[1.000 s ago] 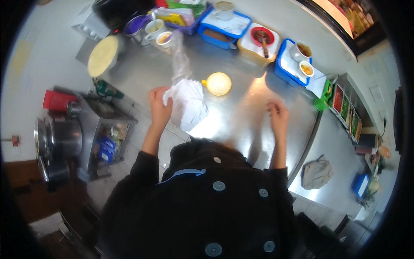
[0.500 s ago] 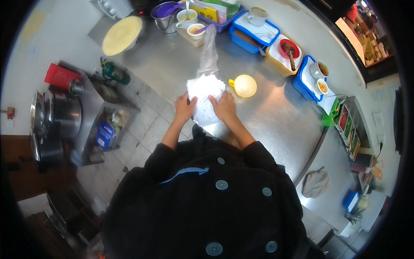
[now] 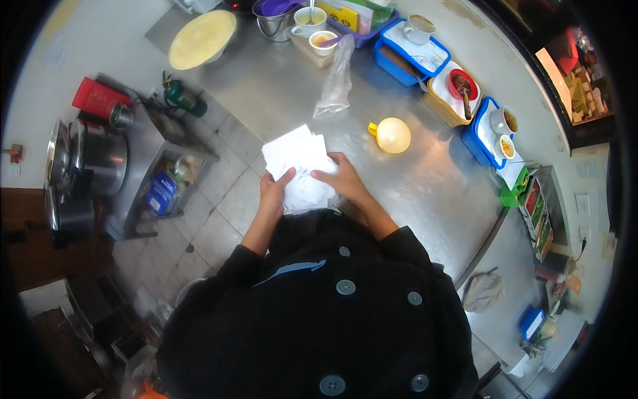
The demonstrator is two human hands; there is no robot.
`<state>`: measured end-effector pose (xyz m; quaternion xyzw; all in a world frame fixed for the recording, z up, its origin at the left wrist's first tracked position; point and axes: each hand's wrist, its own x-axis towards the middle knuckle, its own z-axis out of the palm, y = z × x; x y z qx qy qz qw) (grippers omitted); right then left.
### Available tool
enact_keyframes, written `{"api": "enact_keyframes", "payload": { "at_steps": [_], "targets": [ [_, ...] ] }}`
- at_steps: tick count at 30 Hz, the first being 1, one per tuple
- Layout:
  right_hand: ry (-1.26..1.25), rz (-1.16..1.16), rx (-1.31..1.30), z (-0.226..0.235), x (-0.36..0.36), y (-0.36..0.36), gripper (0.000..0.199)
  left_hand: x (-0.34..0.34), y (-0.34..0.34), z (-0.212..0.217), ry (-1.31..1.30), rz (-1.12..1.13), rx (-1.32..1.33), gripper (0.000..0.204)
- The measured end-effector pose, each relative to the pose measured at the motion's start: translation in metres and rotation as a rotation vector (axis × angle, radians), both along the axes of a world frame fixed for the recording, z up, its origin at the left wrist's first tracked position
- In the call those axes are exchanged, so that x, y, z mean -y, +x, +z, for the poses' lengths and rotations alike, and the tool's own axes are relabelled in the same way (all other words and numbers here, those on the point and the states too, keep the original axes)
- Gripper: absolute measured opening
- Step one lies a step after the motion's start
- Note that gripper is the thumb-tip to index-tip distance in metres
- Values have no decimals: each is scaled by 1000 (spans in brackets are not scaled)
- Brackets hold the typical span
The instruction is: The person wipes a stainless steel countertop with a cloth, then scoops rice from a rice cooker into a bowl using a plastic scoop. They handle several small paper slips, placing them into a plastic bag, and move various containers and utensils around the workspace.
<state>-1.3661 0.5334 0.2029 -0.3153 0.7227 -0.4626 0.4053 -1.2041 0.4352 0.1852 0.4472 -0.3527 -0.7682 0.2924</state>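
A loose stack of white paper slips (image 3: 300,158), some with faint writing, is gripped between my two hands close to my body, at the near edge of the steel table. My left hand (image 3: 272,191) holds its left side, thumb on top. On the right side, my right hand (image 3: 340,178) grips it the same way, fingers curled underneath. Beyond the papers lies a crumpled clear plastic bag (image 3: 335,83). A yellow cup (image 3: 392,135) with a pale inside stands to the right of the stack.
Along the back of the steel table (image 3: 432,193) stand a metal bucket (image 3: 276,28), blue-lidded tubs (image 3: 403,72), a tan tub (image 3: 438,100) and several cups. A pale yellow round plate (image 3: 203,40) is at the far left. Large pots (image 3: 98,159) sit on a shelf unit to the left.
Both hands have drawn the paper stack toward my body and slightly left, apart from the plastic bag. The slips are now fanned more unevenly. The view has shifted a little.
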Motion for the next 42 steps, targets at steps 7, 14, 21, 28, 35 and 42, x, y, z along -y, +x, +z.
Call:
{"api": "enact_keyframes", "payload": {
  "at_steps": [7, 14, 21, 28, 35, 42],
  "targets": [
    [-176, 156, -215, 87, -44, -52, 28, 2, -29, 46, -206, -476, -181, 70],
    [-45, 277, -580, 75, -75, -67, 18, 19, -56, 34, -651, -779, 17, 120],
    [-97, 224, -767, 64, -88, -58, 17, 11, -59, 59, -1158, -861, 142, 128],
    [-104, 107, -875, 67, -94, -56, 27, -6, -73, 27, -794, -944, -76, 118],
    [-170, -11, -823, 50, -101, -57, 35, -21, -86, -10, -799, -848, -29, 73],
    [-16, -42, -1038, 68, -112, -54, 67, -15, -101, -26, -1104, -732, -167, 48]
  ]
}}
